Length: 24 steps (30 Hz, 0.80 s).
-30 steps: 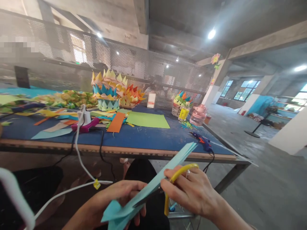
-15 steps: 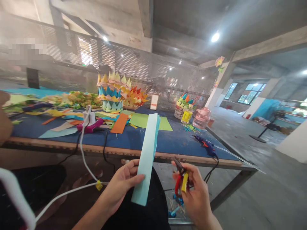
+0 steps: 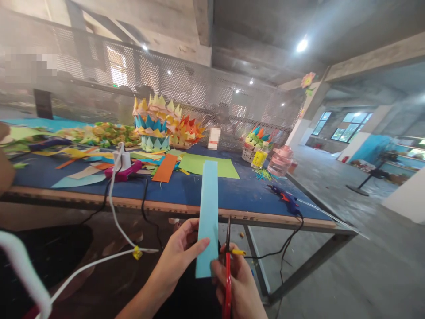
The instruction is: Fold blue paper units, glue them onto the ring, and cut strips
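While the blue strip (image 3: 208, 208) partly hides left fingers (image 3: 200, 245) gripping it, right fingers (image 3: 218, 268) clasp partly hidden scissors (image 3: 227, 280).

The blue strip (image 3: 208, 208) is smooth matt paper, the scissors (image 3: 227, 259) metal with seemingly plastic handles (image 3: 227, 281).

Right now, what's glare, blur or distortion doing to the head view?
Head view, top: ceiling light flares with a halo. Head view, upper left: whitish haze washes out the mesh screen, and pixel blocks hide a patch. Head view, lower left: thick white curved shape looks soft. Head view, centre: blue paper strip in the left hand reads clearer.
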Tool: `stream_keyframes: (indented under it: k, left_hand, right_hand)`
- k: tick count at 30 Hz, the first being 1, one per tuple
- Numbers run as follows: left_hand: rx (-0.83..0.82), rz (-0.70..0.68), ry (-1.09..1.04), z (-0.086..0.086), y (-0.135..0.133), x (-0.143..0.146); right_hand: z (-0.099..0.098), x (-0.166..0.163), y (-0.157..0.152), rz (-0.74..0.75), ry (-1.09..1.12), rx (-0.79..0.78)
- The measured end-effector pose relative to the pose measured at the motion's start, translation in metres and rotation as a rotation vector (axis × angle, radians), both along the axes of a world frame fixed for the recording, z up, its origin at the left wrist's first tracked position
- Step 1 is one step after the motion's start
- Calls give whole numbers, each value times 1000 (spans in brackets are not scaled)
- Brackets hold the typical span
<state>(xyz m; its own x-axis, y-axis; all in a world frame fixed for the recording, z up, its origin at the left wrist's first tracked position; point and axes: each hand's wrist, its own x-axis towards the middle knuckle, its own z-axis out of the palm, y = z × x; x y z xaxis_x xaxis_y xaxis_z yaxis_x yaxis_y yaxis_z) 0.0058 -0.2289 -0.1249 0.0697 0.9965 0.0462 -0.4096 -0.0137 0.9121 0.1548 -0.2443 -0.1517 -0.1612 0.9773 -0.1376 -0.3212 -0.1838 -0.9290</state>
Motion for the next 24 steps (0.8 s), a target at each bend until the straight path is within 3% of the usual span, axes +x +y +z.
stream_keyframes:
  k: [3, 6, 9, 13, 20, 24]
  left_hand:
    - [-50, -50, -200, -6, 1, -4]
    - [-122, -126, -384, -12, 3, -5]
    - [-202, -188, -455, -15, 3, -3]
    - [-234, -149, -479, -11, 1, 0]
    - [-201, -58, -328, -4, 4, -8]
    - [-145, 56, -213, -5, 9, -10]
  right_hand:
    - [-2, -2, 2, 34, 136, -66]
    - [-1, 1, 1, 212, 207, -89]
    - [3, 3, 0, 401, 220, -114]
    - [3, 2, 0, 531, 237, -167]
    - [-18, 5, -8, 357, 39, -134]
    - [-32, 25, -13, 379, 35, -61]
